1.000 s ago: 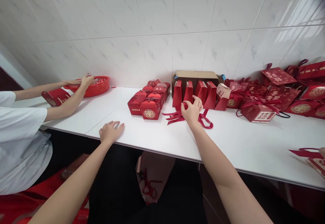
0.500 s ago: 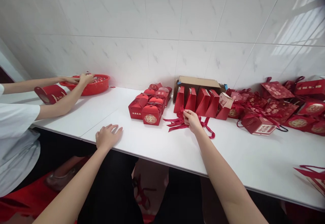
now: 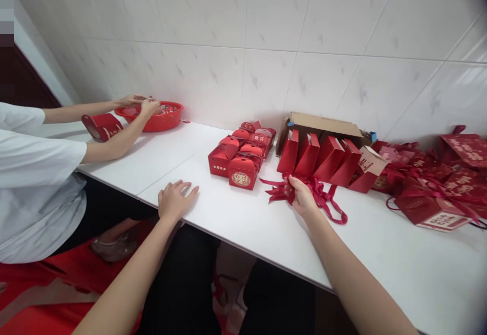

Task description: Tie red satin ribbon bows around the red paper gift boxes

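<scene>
A box reads "乔迁之喜"; right hand half-curls at ribbons, grip unclear; left hand, empty, spreads on tabletop.

White counter is stretching under left hand, ribbons lying at right hand, red boxes sitting between them.

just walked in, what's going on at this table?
The person's right hand is at a pile of red ribbons; whether it grips one is unclear. The left hand rests on the white table, holding nothing. Behind the ribbons, red cartons stand in a row before a cardboard box; a cluster of red boxes sits to their left. At far left, a co-worker's hands are over a red basin.
</scene>
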